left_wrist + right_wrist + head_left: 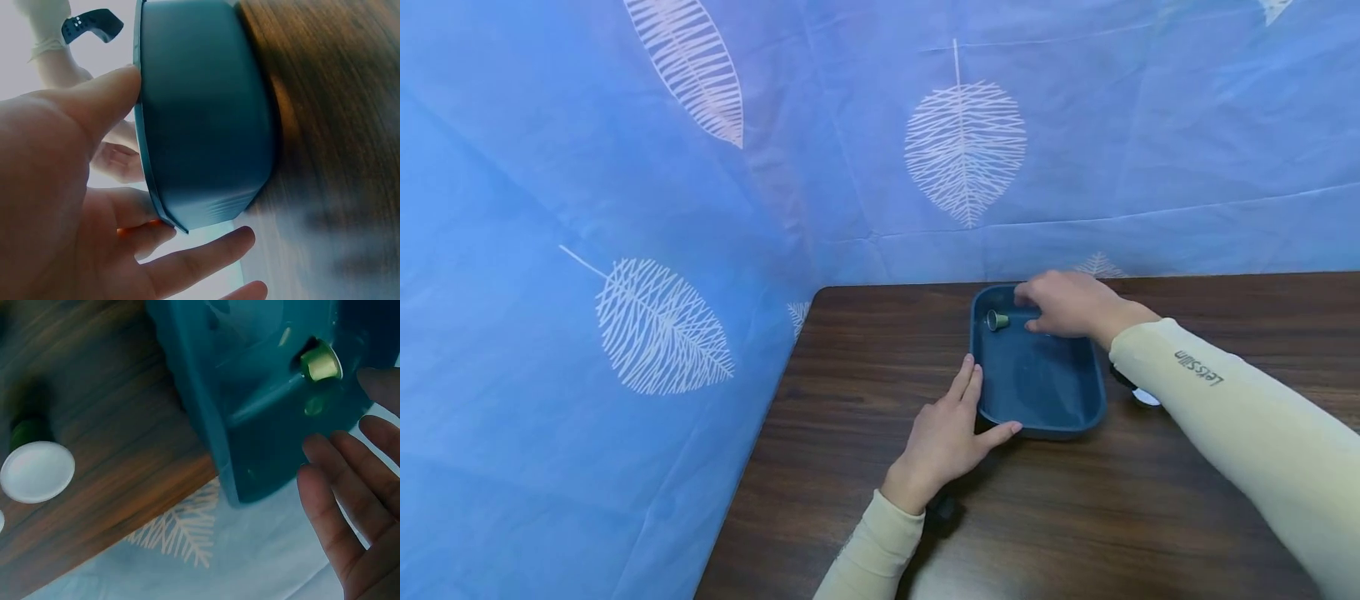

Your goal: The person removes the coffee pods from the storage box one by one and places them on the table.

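A dark teal plastic tray point(1037, 379) stands at the back of the table. My left hand point(943, 442) rests at its near left corner, thumb on the front rim and straight fingers along the left side; the left wrist view shows the thumb touching the rim point(139, 119). Over the tray's far right part hovers my right hand point(1067, 307), fingers loosely bent with nothing between them. A small green coffee capsule point(322, 362) lies on its side in the tray, apart from the right fingertips point(312, 481). In the head view that capsule point(997, 320) is near the far left corner.
Right of the tray, a green capsule with a white lid point(37, 472) is on the table; the right sleeve partly hides its lid point(1146, 398) in the head view. A blue leaf-patterned cloth point(850, 167) hangs behind the dark wooden table point(850, 375).
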{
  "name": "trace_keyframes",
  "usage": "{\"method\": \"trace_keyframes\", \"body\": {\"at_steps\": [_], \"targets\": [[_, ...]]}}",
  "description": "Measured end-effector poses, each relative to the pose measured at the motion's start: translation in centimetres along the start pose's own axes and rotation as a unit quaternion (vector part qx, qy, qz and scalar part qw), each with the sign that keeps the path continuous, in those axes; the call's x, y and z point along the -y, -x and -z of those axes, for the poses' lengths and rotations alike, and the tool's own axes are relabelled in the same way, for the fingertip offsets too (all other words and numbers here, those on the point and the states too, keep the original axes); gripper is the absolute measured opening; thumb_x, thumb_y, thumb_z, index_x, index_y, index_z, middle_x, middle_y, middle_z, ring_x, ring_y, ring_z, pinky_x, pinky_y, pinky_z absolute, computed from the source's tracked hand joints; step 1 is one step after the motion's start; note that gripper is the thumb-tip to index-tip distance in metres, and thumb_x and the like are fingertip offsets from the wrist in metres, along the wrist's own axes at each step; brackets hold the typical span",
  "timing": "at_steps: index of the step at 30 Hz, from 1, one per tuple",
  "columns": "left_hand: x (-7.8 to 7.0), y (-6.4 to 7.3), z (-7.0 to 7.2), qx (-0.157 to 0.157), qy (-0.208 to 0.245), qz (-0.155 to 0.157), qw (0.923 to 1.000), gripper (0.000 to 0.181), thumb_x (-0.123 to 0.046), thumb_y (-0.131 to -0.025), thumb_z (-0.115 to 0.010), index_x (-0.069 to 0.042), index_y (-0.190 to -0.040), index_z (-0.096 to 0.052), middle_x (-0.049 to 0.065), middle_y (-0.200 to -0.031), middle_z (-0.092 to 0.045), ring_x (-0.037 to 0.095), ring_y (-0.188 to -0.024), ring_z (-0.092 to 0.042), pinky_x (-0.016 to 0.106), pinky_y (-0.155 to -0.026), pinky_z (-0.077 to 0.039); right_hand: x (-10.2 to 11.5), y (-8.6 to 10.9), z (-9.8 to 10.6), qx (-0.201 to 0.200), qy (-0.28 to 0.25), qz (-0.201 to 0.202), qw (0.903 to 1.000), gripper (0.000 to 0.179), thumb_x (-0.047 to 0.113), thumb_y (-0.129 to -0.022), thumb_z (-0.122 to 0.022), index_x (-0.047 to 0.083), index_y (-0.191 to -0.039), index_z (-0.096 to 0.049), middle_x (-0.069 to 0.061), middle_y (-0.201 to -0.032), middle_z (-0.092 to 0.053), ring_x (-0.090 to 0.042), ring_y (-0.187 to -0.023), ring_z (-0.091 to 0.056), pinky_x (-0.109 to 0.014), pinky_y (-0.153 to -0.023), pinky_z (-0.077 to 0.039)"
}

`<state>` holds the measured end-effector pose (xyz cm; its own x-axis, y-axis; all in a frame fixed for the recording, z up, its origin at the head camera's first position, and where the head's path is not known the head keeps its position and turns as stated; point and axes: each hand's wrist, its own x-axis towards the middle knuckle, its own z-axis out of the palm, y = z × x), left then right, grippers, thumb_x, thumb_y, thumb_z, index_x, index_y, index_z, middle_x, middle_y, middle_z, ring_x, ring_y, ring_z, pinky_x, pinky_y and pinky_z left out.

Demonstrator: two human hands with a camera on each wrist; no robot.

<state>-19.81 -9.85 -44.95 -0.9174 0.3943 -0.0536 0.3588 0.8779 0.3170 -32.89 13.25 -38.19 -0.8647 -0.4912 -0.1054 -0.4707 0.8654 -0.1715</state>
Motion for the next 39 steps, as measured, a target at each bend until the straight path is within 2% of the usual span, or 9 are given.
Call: {"method": "trace_keyframes", "body": {"at_steps": [5, 10, 14, 21, 27, 34, 39], "targets": [[0.1, 0.0, 0.0, 0.007, 0.000, 0.003, 1.0000, 0.094, -0.073, -0.101, -0.056, -0.016, -0.172, -0.028, -0.002, -0.182, -0.020, 0.021, -0.104, -0.077, 0.046, -0.108, -0.058, 0.2, -1.0, -1.1, 0.014, -0.003, -0.007, 0.9999, 0.040, 0.017, -0.097, -0.081, 0.001, -0.132, -0.072, -0.021, -0.127, -0.076, -0.040, -0.114, -0.074, -0.060, -0.095, -0.060], [0.2, 0.1, -0.2, 0.013, -0.006, 0.002, 0.9999, 0.094, -0.073, -0.102, -0.054, -0.017, -0.172, -0.028, -0.003, -0.182, -0.020, 0.022, -0.111, -0.077, 0.049, -0.108, -0.058, 0.5, -1.8, -2.3, 0.021, -0.009, -0.011, 0.9997, 0.040, 0.018, -0.097, -0.081, 0.002, -0.133, -0.072, -0.021, -0.127, -0.076, -0.040, -0.113, -0.074, -0.060, -0.095, -0.061], [0.1, 0.2, -0.3, 0.013, -0.001, 0.002, 0.9999, 0.094, -0.074, -0.102, -0.053, -0.018, -0.173, -0.026, -0.003, -0.182, -0.018, 0.024, -0.126, -0.073, 0.051, -0.110, -0.057, 0.6, -2.3, -2.8, 0.023, -0.009, -0.013, 0.9996, 0.042, 0.016, -0.097, -0.081, 0.001, -0.135, -0.071, -0.022, -0.129, -0.076, -0.041, -0.115, -0.074, -0.060, -0.095, -0.060], [0.3, 0.4, -0.6, 0.011, 0.008, 0.002, 0.9999, 0.094, -0.074, -0.102, -0.053, -0.019, -0.173, -0.025, -0.004, -0.182, -0.018, 0.023, -0.129, -0.072, 0.047, -0.109, -0.058, 1.0, -3.3, -3.5, 0.023, 0.003, -0.025, 0.9994, 0.047, 0.016, -0.097, -0.081, -0.001, -0.138, -0.069, -0.024, -0.130, -0.074, -0.044, -0.118, -0.073, -0.062, -0.097, -0.060], [0.4, 0.3, -0.7, 0.002, 0.001, -0.003, 1.0000, 0.093, -0.073, -0.102, -0.054, -0.018, -0.173, -0.026, -0.003, -0.182, -0.019, 0.020, -0.122, -0.075, 0.042, -0.105, -0.060, 1.4, -4.1, -3.7, 0.017, 0.019, -0.019, 0.9995, 0.046, 0.015, -0.097, -0.081, 0.000, -0.138, -0.069, -0.022, -0.126, -0.076, -0.041, -0.115, -0.074, -0.061, -0.094, -0.061], [0.4, -0.2, -0.7, -0.003, -0.007, -0.009, 0.9999, 0.094, -0.073, -0.102, -0.053, -0.018, -0.173, -0.026, -0.003, -0.182, -0.019, 0.018, -0.099, -0.079, 0.042, -0.103, -0.061, 1.3, -4.6, -3.9, 0.023, 0.028, -0.025, 0.9990, 0.051, 0.017, -0.096, -0.082, 0.000, -0.142, -0.066, -0.022, -0.126, -0.075, -0.040, -0.115, -0.074, -0.059, -0.093, -0.060], [0.4, -0.4, -0.5, -0.006, -0.011, -0.006, 0.9999, 0.094, -0.074, -0.102, -0.053, -0.019, -0.173, -0.025, -0.004, -0.182, -0.020, 0.018, -0.102, -0.079, 0.043, -0.103, -0.061, 1.4, -5.1, -4.2, 0.016, 0.035, -0.026, 0.9989, 0.053, 0.016, -0.096, -0.083, -0.003, -0.142, -0.064, -0.022, -0.121, -0.076, -0.039, -0.111, -0.075, -0.058, -0.092, -0.062]]}}
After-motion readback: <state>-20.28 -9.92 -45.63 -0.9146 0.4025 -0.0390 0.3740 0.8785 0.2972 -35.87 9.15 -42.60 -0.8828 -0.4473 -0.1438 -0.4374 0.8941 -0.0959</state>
